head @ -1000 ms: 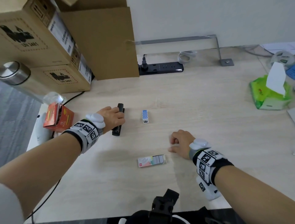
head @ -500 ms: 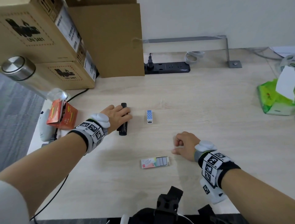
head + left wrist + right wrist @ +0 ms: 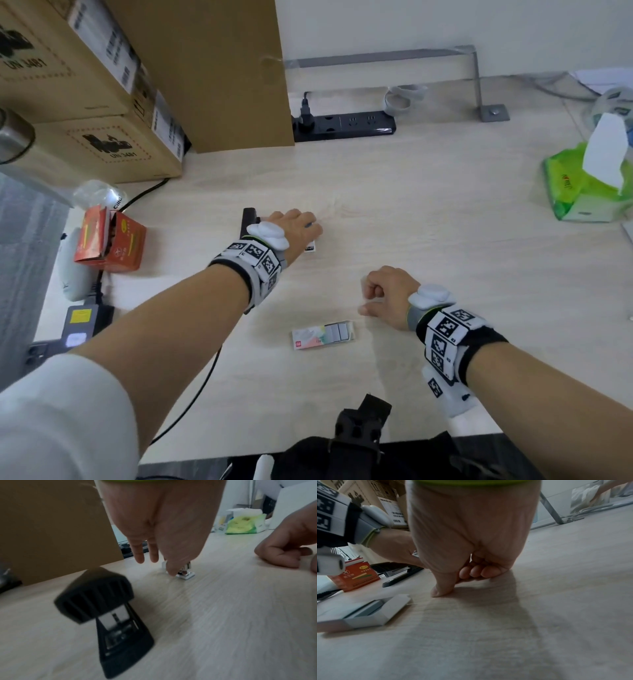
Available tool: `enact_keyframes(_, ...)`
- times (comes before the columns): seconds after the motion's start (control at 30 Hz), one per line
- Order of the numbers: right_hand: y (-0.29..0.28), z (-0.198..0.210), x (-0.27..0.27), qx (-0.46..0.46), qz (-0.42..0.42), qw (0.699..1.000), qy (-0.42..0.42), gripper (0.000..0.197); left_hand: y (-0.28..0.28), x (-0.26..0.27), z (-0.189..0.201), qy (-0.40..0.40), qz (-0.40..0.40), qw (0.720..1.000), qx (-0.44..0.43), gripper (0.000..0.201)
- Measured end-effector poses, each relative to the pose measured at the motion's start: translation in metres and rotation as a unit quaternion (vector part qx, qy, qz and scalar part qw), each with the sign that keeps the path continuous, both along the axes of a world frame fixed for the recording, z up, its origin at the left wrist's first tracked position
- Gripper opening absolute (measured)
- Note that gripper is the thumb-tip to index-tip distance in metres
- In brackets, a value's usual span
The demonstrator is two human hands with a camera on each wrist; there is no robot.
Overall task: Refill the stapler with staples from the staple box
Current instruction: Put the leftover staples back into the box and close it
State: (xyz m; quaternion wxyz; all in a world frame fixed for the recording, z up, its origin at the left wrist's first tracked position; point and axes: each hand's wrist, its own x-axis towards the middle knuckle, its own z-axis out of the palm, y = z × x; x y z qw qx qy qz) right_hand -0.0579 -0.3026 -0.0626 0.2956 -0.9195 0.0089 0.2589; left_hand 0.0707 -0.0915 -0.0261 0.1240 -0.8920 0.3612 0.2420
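A small white and blue stapler (image 3: pixel 310 247) lies mid-table, mostly under my left hand (image 3: pixel 303 233). In the left wrist view the thumb tip touches the small stapler (image 3: pixel 186 574) while the other fingers (image 3: pixel 139 555) hang straight above the desk. A black stapler (image 3: pixel 248 219) lies just left of that hand, large and blurred as the black stapler (image 3: pixel 102 608) up close. The open staple box (image 3: pixel 322 334) sits nearer me, silver strips showing. My right hand (image 3: pixel 370 301) rests beside it as a fist, fingers (image 3: pixel 476 572) curled, holding nothing.
Cardboard boxes (image 3: pixel 102 102) stack at the back left, a black power strip (image 3: pixel 346 125) beside them. A red carton (image 3: pixel 109 240) stands at the left edge, a green tissue pack (image 3: pixel 582 185) at the right. A black cable (image 3: pixel 191 390) hangs off the front edge.
My left hand has left the black stapler and moved right onto the small white and blue stapler. The right hand has stayed in place, still curled.
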Motion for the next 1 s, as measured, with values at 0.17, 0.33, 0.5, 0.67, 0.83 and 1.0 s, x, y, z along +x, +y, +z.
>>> enact_keyframes(0.17,0.001,0.0,0.0,-0.008,-0.005,1.0,0.003,0.03,0.013,-0.019,0.0,-0.021,0.052,0.981,-0.185,0.011)
enact_keyframes(0.33,0.003,0.007,0.001,-0.016,-0.006,1.0,0.013,0.026,0.023,-0.065,0.0,0.028,0.143,0.948,-0.283,0.014)
enact_keyframes(0.5,0.019,0.016,-0.003,0.064,-0.105,0.992,-0.029,0.019,0.024,-0.096,-0.006,0.031,0.188,0.927,-0.324,0.017)
enact_keyframes(0.67,0.041,0.022,-0.006,0.125,-0.108,0.986,-0.03,0.033,0.005,-0.108,0.002,0.025,0.223,0.897,-0.381,0.02)
enact_keyframes(0.83,0.045,0.031,-0.011,0.254,-0.201,0.946,0.015,0.037,-0.002,-0.114,0.006,0.017,0.229,0.882,-0.412,0.019)
enact_keyframes(1.0,0.047,0.031,-0.015,0.287,-0.253,0.922,0.051,0.036,0.003,-0.117,0.001,0.055,0.265,0.857,-0.439,0.013)
